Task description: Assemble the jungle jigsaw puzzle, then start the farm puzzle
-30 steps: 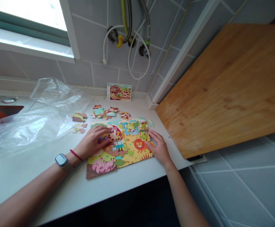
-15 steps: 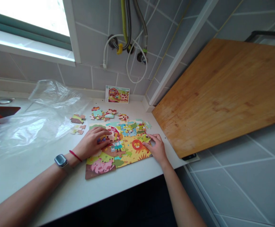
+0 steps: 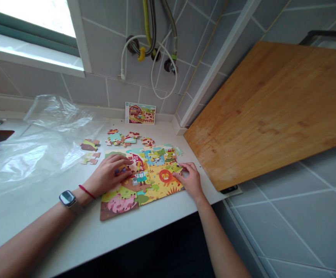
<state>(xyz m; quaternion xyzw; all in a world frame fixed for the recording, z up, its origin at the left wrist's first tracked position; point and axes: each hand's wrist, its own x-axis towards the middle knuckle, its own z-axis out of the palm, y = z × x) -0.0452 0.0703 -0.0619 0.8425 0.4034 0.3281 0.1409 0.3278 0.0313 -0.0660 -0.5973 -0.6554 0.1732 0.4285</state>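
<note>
A colourful jigsaw puzzle (image 3: 156,183), largely joined, lies on the white counter. My left hand (image 3: 110,173) rests over its left part, near the red barn, with thumb and fingers apart and nothing visible between them. At the puzzle's right edge, my right hand (image 3: 189,177) has its thumb and index finger on a green and yellow piece (image 3: 177,168) beside the lion. Loose pieces (image 3: 115,137) lie behind the puzzle, and a few more (image 3: 90,144) are at its upper left. A small picture card (image 3: 140,113) leans against the wall.
Crumpled clear plastic bags (image 3: 54,143) cover the counter at the left. A large wooden board (image 3: 272,116) leans at the right. Hoses and a white cable (image 3: 153,83) hang on the tiled wall. The counter's front edge (image 3: 156,229) runs below the puzzle.
The whole view has shifted slightly, so the scene sits a little further left and up. Both hands keep nearly the same places on the puzzle.
</note>
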